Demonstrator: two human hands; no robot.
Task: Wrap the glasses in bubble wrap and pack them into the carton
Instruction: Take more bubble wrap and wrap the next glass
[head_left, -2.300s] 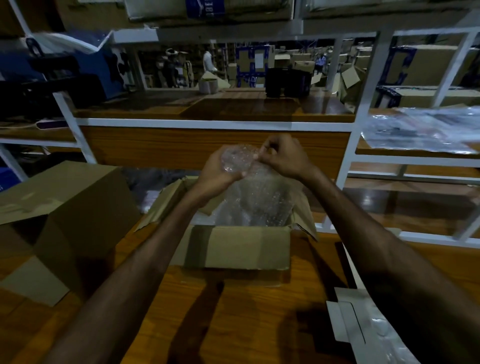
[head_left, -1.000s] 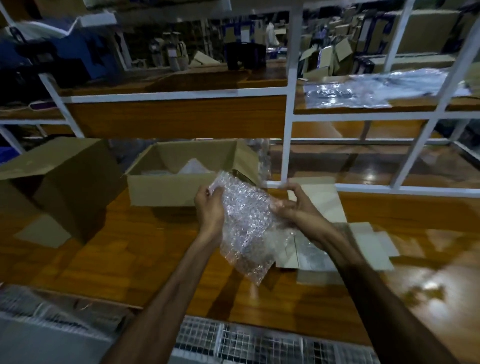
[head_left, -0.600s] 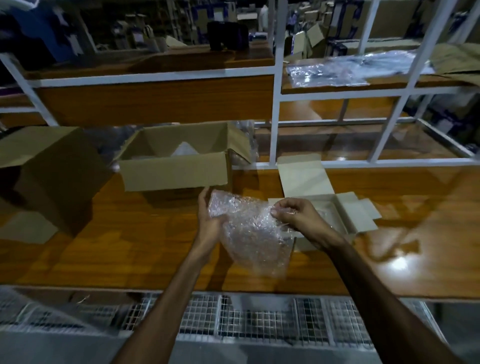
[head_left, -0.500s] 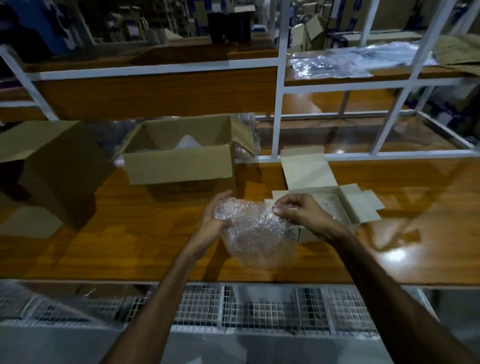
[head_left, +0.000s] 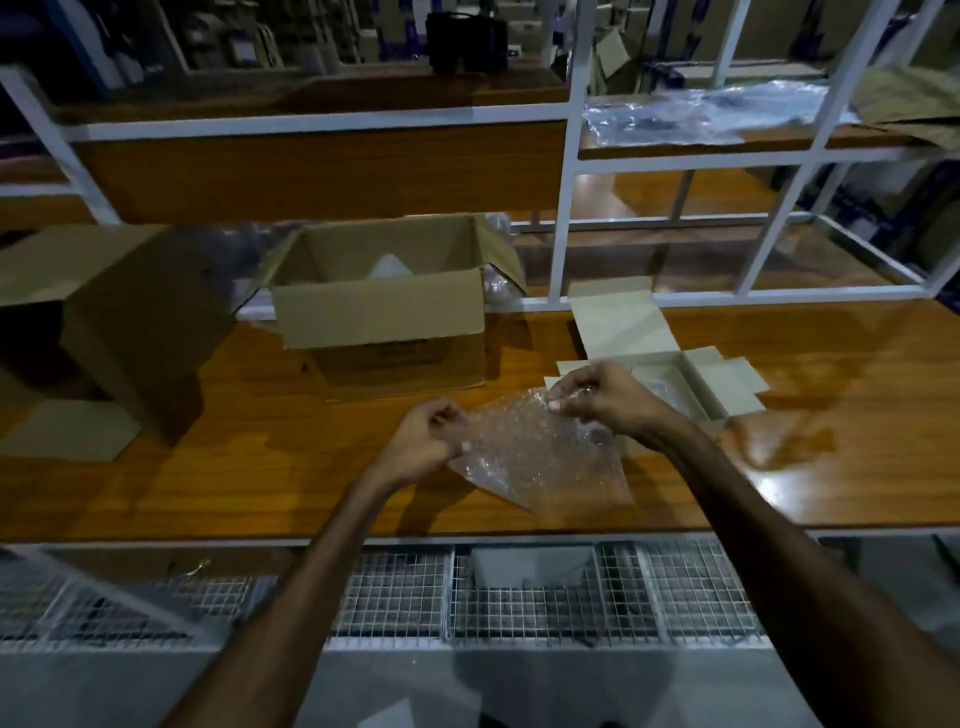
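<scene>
Head camera looks down on a wooden table (head_left: 208, 467), where a person holds a sheet of bubble wrap (head_left: 540, 452) low over the surface. The left hand (head_left: 421, 441) pinches its left edge and the right hand (head_left: 605, 397) pinches the far top corner, which keeps the sheet stretched flat, probably so it can be laid out ready for wrapping. Just beyond the right hand sits a small open box (head_left: 691, 379); something faintly shiny lies inside, perhaps the glasses, though it is too dim to tell. Farther back stands the open carton (head_left: 384, 317), flaps up to receive parcels, with a pale bundle (head_left: 389, 267) already inside. No wrapping of this sheet has begun.
</scene>
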